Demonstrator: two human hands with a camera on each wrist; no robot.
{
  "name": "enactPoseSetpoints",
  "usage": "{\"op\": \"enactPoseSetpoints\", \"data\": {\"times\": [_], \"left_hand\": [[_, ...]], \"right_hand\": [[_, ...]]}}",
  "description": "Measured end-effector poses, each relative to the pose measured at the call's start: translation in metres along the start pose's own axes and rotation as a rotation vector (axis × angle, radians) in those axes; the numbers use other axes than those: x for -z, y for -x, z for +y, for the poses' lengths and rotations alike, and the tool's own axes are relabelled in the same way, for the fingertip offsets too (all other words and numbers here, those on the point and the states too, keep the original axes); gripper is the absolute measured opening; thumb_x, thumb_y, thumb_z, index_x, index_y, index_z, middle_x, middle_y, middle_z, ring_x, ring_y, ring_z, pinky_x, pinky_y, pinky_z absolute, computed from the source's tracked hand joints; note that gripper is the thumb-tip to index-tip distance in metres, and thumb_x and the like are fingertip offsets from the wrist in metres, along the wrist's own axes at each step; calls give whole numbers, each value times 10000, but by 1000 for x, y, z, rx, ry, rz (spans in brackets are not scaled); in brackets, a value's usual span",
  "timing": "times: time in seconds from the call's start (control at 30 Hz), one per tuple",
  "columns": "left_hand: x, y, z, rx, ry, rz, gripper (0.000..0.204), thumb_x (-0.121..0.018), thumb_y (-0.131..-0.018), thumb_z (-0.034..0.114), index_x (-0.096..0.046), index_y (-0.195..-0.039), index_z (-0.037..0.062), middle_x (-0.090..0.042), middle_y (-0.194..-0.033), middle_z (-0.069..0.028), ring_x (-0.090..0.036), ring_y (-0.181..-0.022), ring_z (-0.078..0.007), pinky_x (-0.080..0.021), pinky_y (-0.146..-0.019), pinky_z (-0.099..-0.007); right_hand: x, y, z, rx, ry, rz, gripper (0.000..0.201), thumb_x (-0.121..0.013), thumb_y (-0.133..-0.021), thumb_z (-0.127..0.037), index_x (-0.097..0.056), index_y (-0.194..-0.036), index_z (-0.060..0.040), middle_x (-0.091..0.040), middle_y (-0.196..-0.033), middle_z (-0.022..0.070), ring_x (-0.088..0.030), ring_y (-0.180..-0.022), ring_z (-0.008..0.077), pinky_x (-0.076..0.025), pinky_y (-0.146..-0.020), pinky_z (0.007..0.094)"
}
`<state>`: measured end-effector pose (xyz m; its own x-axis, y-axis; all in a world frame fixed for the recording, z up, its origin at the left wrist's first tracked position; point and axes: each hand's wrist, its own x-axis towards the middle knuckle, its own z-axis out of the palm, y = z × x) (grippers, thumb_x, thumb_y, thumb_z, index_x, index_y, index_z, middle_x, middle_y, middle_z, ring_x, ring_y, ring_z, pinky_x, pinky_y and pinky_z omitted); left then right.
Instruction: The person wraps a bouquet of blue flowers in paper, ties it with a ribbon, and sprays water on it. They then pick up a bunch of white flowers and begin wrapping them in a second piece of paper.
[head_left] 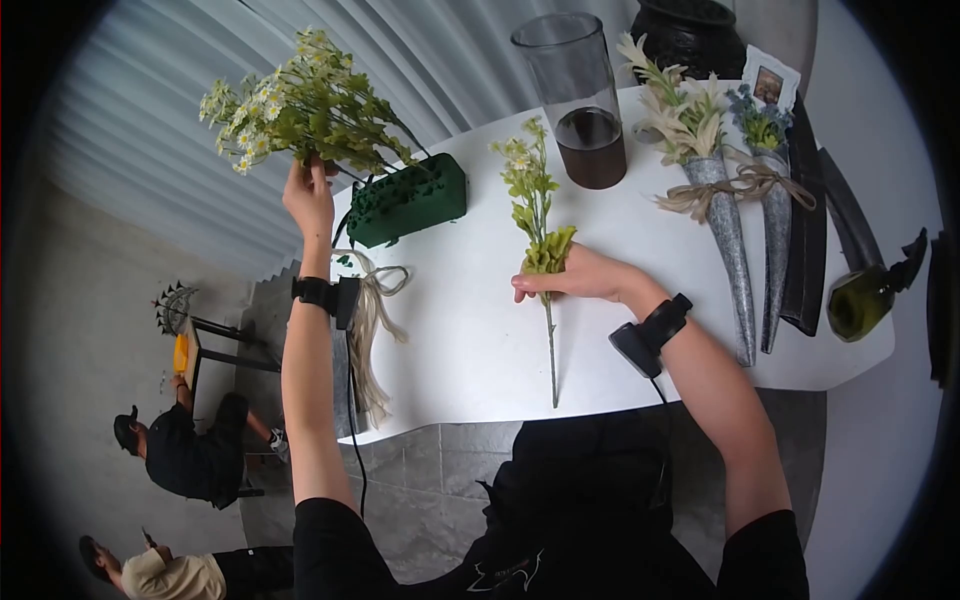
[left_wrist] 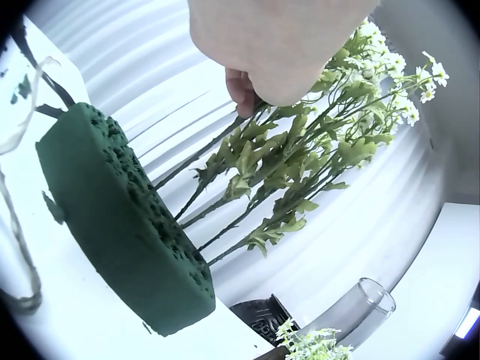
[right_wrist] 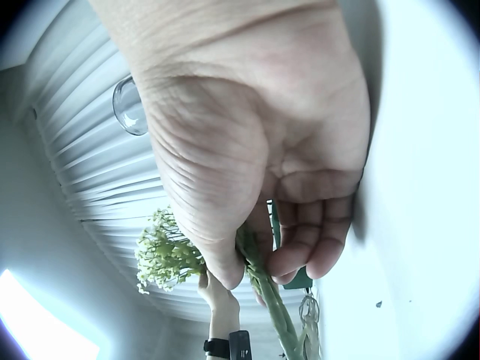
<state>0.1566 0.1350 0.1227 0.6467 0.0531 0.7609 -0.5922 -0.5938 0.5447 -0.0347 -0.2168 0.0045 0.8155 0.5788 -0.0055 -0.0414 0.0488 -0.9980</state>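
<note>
Daisy spray [head_left: 547, 254] lies over the middle of the white table [head_left: 470, 345], blossoms toward the far edge and bare stem end just inside the near edge; whether the stem touches the surface, I cannot tell. It looks light, with a thin stem that probably stays fairly stiff, while the leaves and small flower heads seem soft and likely to bend or catch. The best hold should be the bare stem just under the lowest leaves, where nothing gets crushed.

Close to that spot, the right hand [head_left: 590, 277] pinches the stem between thumb and fingers, the other fingertips curled in loosely. Its forearm comes in across the near edge from the right, and the hand is low, its outer side near the surface.

Toward the far left corner stands a green foam block [head_left: 425, 198], dark stems planted in its crumbly-looking top; it could well give or tip if pulled hard. Above it, the left arm reaches well forward, and the left hand [head_left: 308, 197] pinches one stem of the daisy bunch [head_left: 340, 115] with its fingertips, just under the blossoms.
</note>
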Motion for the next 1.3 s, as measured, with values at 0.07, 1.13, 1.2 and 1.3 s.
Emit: {"op": "enactPoseSetpoints", "data": {"times": [0.07,1.13,1.2,1.3], "left_hand": [[-2,0,-4,2,7,-4,222,-579,-1039,175,-664,-1095,-23,-740,-800,-50,-658,-696,-71,-507,-637,-246],[-41,131,74,661,363,-646,333,-645,-978,285,-639,-1225,62,-656,-1048,-5,-612,-929,-98,-462,-767,-281],[-52,147,97,646,436,-918,350,-580,-1038,317,-628,-1268,58,-645,-1106,-2,-596,-994,-86,-452,-821,-241],[-69,160,116,663,486,-1005,404,-522,-1067,374,-639,-1253,36,-652,-1102,-13,-594,-995,-89,-480,-854,-269]], "right_hand": [[0,0,0,-4,-2,2,282,-719,-960,-335,-694,-959,-53,-722,-913,21,-590,-829,80,-488,-673,260],[-3,1,1,38,18,-9,303,-748,-934,-353,-702,-949,-53,-734,-885,13,-612,-785,83,-503,-635,260],[-1,0,1,27,22,-17,298,-744,-938,-350,-703,-967,-57,-733,-898,10,-614,-795,83,-502,-639,260],[-4,4,-2,29,-15,-14,282,-735,-945,-341,-703,-1001,-67,-729,-927,6,-615,-815,83,-501,-649,259]]}}
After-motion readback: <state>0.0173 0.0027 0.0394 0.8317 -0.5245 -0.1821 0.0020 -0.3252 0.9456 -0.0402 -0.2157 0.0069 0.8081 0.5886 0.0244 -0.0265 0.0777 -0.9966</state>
